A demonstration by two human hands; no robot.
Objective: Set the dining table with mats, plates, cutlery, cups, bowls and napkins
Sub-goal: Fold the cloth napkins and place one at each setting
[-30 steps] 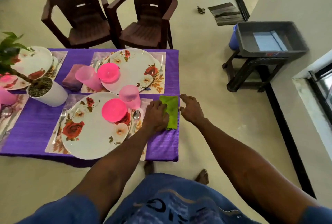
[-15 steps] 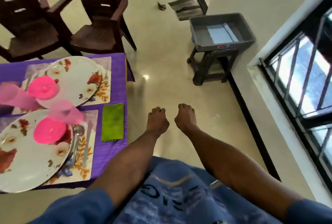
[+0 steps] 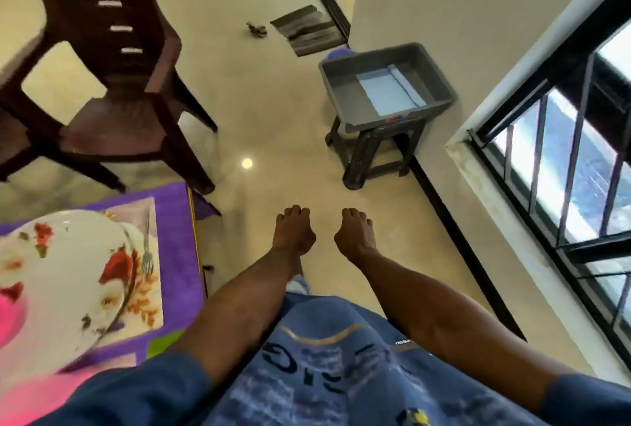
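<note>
Both hands are hanging out in front of the body with fingers loosely curled, holding nothing: the left hand (image 3: pixel 294 233) and right hand (image 3: pixel 355 236) are near each other, off the surface (image 3: pixel 177 255), above bare floor. The plate (image 3: pixel 58 275), fork (image 3: pixel 147 248) and mat (image 3: pixel 143 306) are lying left of the hands, a green napkin (image 3: pixel 160 345) just showing nearer the body. A passing hip or elbow could be catching the plate's overhanging-looking rim, or the chair (image 3: pixel 112 84) beyond it.
</note>
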